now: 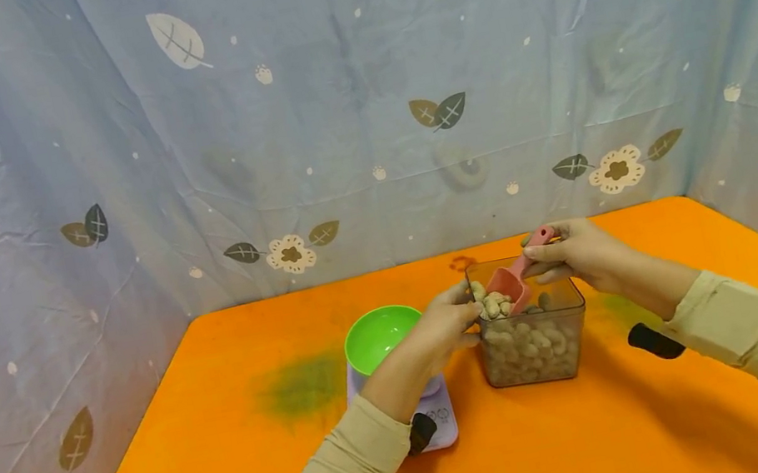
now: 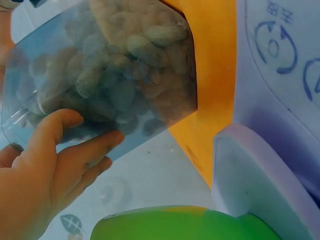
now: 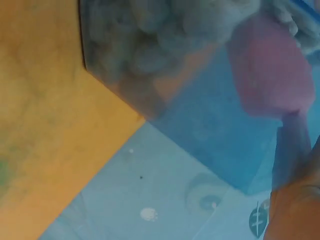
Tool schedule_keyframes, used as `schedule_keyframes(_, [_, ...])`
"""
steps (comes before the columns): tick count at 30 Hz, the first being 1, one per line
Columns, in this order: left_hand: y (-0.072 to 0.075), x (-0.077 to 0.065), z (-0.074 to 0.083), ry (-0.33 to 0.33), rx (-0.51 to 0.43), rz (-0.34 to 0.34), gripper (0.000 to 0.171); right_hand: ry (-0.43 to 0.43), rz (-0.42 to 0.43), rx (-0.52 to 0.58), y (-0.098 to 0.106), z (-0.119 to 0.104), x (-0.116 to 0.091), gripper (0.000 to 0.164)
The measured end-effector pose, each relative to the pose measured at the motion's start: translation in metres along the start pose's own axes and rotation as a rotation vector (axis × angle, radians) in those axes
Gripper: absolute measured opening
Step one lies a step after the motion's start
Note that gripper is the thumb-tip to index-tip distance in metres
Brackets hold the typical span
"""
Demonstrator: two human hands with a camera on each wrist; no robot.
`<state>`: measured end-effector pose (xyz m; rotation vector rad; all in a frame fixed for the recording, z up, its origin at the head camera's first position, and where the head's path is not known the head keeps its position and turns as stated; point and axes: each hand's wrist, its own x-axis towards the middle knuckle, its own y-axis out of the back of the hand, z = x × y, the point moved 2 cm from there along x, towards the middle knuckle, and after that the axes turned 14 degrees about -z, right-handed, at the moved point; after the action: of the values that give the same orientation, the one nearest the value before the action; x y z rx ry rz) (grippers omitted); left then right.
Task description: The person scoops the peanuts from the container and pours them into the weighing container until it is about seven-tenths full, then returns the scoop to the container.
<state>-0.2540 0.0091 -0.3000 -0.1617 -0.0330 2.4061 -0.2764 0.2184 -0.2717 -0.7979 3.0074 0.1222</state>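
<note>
A pink scoop [image 1: 510, 288] is tilted in the top of a clear, brownish-tinted plastic container [image 1: 574, 337] of unshelled peanuts [image 1: 527, 350]. My right hand [image 1: 584, 255] pinches its handle above the far right rim. In the right wrist view the scoop [image 3: 272, 70] shows through the container wall. My left hand [image 1: 444, 326] touches the container's left side near the rim; in the left wrist view its fingers [image 2: 95, 150] lie spread against the clear wall. A green bowl [image 1: 381, 333] sits on a lavender kitchen scale [image 1: 443, 415], partly hidden behind my left forearm.
An orange cloth [image 1: 235, 456] covers the table, with a dark green stain left of the scale. Patterned curtains [image 1: 353, 89] hang along the back and both sides. The scale stands just left of the container.
</note>
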Motion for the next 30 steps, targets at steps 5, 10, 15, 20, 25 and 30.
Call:
schedule_keyframes(5, [-0.001, -0.001, 0.000, 0.002, -0.006, 0.009, 0.055, -0.025, -0.025, -0.012, -0.003, 0.000, -0.004, 0.013])
schedule_keyframes(10, [-0.003, -0.003, -0.001, 0.006, -0.009, 0.033, 0.055, 0.002, -0.007, 0.049, -0.006, -0.001, -0.006, 0.013])
schedule_keyframes(15, [-0.005, -0.005, -0.002, -0.016, -0.024, 0.070, 0.054, 0.045, 0.016, 0.261, 0.002, 0.000, -0.010, 0.011])
schedule_keyframes(20, [-0.011, -0.008, -0.004, -0.012, -0.017, 0.097, 0.054, 0.056, -0.022, 0.447, 0.012, 0.006, -0.015, 0.012])
schedule_keyframes(25, [-0.016, -0.009, -0.003, 0.023, -0.028, 0.151, 0.057, 0.097, -0.045, 0.597, 0.023, 0.011, -0.023, 0.023])
schedule_keyframes(30, [-0.014, -0.008, -0.005, 0.007, -0.045, 0.159, 0.056, 0.111, -0.064, 0.718, 0.028, 0.015, -0.029, 0.027])
